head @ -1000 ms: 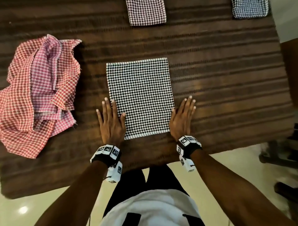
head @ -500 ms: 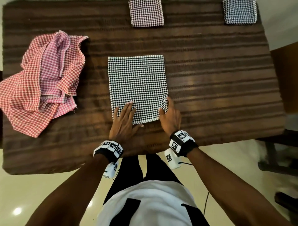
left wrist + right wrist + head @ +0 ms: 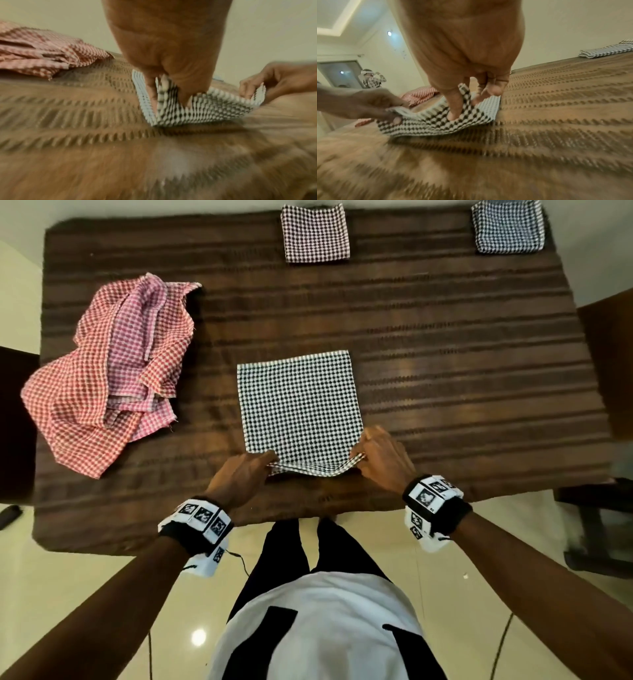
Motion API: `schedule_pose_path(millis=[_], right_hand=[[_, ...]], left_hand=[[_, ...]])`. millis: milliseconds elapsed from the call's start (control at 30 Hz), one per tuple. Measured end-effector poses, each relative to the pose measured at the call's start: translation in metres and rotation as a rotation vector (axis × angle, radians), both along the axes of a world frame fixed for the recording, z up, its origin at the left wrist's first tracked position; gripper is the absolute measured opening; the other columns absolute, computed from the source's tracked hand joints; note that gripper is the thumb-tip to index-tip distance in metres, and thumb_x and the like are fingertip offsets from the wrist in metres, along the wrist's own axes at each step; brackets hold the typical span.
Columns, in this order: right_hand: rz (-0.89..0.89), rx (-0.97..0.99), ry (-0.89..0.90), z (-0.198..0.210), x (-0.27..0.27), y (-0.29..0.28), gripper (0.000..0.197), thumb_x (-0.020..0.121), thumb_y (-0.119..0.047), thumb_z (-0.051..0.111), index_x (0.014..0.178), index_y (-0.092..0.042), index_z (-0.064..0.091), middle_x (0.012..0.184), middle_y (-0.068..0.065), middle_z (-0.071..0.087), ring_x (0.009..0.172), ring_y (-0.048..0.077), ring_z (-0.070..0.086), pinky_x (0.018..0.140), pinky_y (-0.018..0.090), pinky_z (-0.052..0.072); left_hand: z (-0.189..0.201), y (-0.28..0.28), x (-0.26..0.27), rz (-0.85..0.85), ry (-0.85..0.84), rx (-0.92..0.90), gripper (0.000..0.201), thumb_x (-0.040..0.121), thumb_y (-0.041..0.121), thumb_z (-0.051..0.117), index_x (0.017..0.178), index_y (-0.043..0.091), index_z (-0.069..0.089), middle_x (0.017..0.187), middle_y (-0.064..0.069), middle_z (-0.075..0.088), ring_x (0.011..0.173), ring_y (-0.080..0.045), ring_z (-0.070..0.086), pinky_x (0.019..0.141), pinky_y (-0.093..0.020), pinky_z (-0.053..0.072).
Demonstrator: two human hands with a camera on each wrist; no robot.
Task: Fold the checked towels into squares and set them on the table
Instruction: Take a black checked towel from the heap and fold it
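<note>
A black-and-white checked towel (image 3: 298,405), folded to a rectangle, lies in the middle of the dark brown table (image 3: 445,354). My left hand (image 3: 263,462) pinches its near left corner (image 3: 159,97). My right hand (image 3: 363,453) pinches the near right corner (image 3: 464,102). The near edge is lifted off the table between both hands. A loose heap of red and pink checked towels (image 3: 109,374) lies at the left, also seen in the left wrist view (image 3: 42,59).
Two folded squares lie along the far edge: a maroon checked one (image 3: 315,232) in the middle and a blue checked one (image 3: 508,225) at the right (image 3: 607,52). Another person (image 3: 370,79) stands far off. A chair (image 3: 603,508) stands at the right.
My hands went from lying flat beside the towel to pinching its near corners. The near edge has come up off the table.
</note>
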State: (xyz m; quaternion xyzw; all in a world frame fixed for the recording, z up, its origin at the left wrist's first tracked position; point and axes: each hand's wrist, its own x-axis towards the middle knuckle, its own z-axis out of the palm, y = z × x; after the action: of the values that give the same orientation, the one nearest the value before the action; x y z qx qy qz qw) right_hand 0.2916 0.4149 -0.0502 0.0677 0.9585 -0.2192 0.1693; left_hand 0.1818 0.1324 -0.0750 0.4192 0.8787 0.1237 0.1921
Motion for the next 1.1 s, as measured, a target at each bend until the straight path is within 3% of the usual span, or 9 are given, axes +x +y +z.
schedule_pose_path(millis=[100, 200, 267, 367, 500, 567, 767, 933, 1100], right_hand=[[0.048, -0.099, 0.007, 0.007, -0.011, 0.019, 0.015, 0.081, -0.024, 0.072, 0.088, -0.012, 0.074, 0.101, 0.006, 0.061, 0.098, 0.023, 0.052, 0.087, 0.036, 0.044], [-0.056, -0.194, -0.06, 0.016, -0.048, 0.035, 0.02, 0.089, -0.029, 0.063, 0.08, -0.013, 0.07, 0.086, 0.008, 0.066, 0.08, 0.019, 0.057, 0.07, 0.03, 0.04], [-0.154, -0.239, -0.034, 0.014, -0.076, 0.038, 0.024, 0.091, -0.025, 0.059, 0.074, -0.01, 0.065, 0.078, 0.012, 0.068, 0.074, 0.023, 0.06, 0.064, 0.031, 0.039], [-0.323, -0.274, 0.01, -0.002, -0.116, 0.038, 0.018, 0.092, -0.018, 0.054, 0.083, -0.006, 0.063, 0.086, 0.016, 0.069, 0.083, 0.03, 0.063, 0.07, 0.033, 0.043], [-0.454, -0.218, 0.026, -0.024, -0.148, 0.03, 0.012, 0.093, -0.013, 0.048, 0.091, -0.004, 0.057, 0.095, 0.021, 0.065, 0.093, 0.037, 0.06, 0.079, 0.043, 0.048], [-0.51, -0.2, 0.032, -0.03, -0.156, 0.025, 0.012, 0.093, -0.009, 0.045, 0.096, -0.003, 0.056, 0.1, 0.023, 0.063, 0.097, 0.039, 0.058, 0.081, 0.044, 0.046], [-0.572, -0.173, -0.034, -0.043, -0.166, 0.022, 0.028, 0.092, -0.003, 0.04, 0.116, -0.001, 0.053, 0.121, 0.024, 0.058, 0.116, 0.039, 0.05, 0.093, 0.043, 0.039], [-0.593, -0.174, -0.044, -0.051, -0.171, 0.023, 0.029, 0.091, -0.004, 0.04, 0.116, -0.002, 0.055, 0.121, 0.023, 0.058, 0.117, 0.039, 0.049, 0.093, 0.042, 0.04], [-0.614, -0.153, -0.01, -0.056, -0.176, 0.025, 0.026, 0.09, -0.006, 0.043, 0.112, -0.003, 0.057, 0.113, 0.026, 0.061, 0.11, 0.04, 0.054, 0.086, 0.041, 0.043]], left_hand=[[0.009, -0.011, -0.02, 0.037, -0.169, 0.036, 0.039, 0.09, 0.041, 0.057, 0.115, 0.012, 0.064, 0.099, -0.009, 0.071, 0.083, -0.031, 0.067, 0.067, -0.032, 0.05], [0.022, -0.005, -0.063, 0.187, -0.237, 0.02, 0.04, 0.084, 0.043, 0.069, 0.108, 0.011, 0.067, 0.1, -0.005, 0.067, 0.087, -0.023, 0.063, 0.073, -0.026, 0.044], [0.023, 0.003, -0.094, 0.279, -0.199, 0.101, 0.044, 0.08, 0.047, 0.072, 0.101, 0.009, 0.07, 0.097, -0.01, 0.07, 0.087, -0.027, 0.065, 0.073, -0.029, 0.046], [0.015, 0.015, -0.123, 0.445, -0.151, 0.132, 0.031, 0.085, 0.031, 0.072, 0.102, 0.006, 0.071, 0.1, -0.017, 0.072, 0.093, -0.032, 0.067, 0.08, -0.036, 0.049], [0.005, 0.033, -0.138, 0.63, -0.143, 0.153, 0.044, 0.084, 0.039, 0.064, 0.107, 0.003, 0.07, 0.108, -0.02, 0.07, 0.101, -0.034, 0.065, 0.085, -0.036, 0.047], [-0.003, 0.041, -0.142, 0.696, -0.143, 0.121, 0.036, 0.088, 0.033, 0.065, 0.106, 0.002, 0.069, 0.108, -0.02, 0.07, 0.102, -0.035, 0.064, 0.085, -0.035, 0.047], [-0.015, 0.046, -0.151, 0.759, -0.166, 0.108, 0.034, 0.09, 0.032, 0.063, 0.106, 0.003, 0.069, 0.109, -0.018, 0.069, 0.104, -0.034, 0.063, 0.087, -0.035, 0.045], [-0.022, 0.043, -0.156, 0.762, -0.191, 0.106, 0.035, 0.088, 0.037, 0.064, 0.102, 0.005, 0.07, 0.106, -0.018, 0.07, 0.103, -0.037, 0.063, 0.092, -0.037, 0.046], [-0.02, 0.045, -0.155, 0.791, -0.132, 0.173, 0.032, 0.088, 0.032, 0.067, 0.098, 0.002, 0.065, 0.102, -0.018, 0.07, 0.098, -0.034, 0.063, 0.083, -0.032, 0.043]])
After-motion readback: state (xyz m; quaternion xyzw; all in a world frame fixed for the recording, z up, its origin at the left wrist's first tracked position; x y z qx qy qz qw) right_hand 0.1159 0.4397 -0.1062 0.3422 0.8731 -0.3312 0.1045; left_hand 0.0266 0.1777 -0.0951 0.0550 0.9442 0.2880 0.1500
